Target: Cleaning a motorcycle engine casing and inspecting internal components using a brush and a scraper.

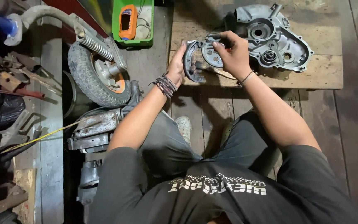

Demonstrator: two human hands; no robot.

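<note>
On the low wooden worktop (324,74), a grey cast-metal engine casing (276,39) lies near its far right corner. At the worktop's near left edge, your left hand (177,66) cups a curved dark brake shoe (189,62), while your right hand (233,52) fingers (218,45) pinch a round grey metal plate (210,52) beside it.

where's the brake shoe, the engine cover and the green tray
brake shoe (188,58): head view, on its curved outer band by the left hand.
engine cover (289,41): head view, on its grey flat face.
green tray (117,25): head view, on its left wall.
</note>
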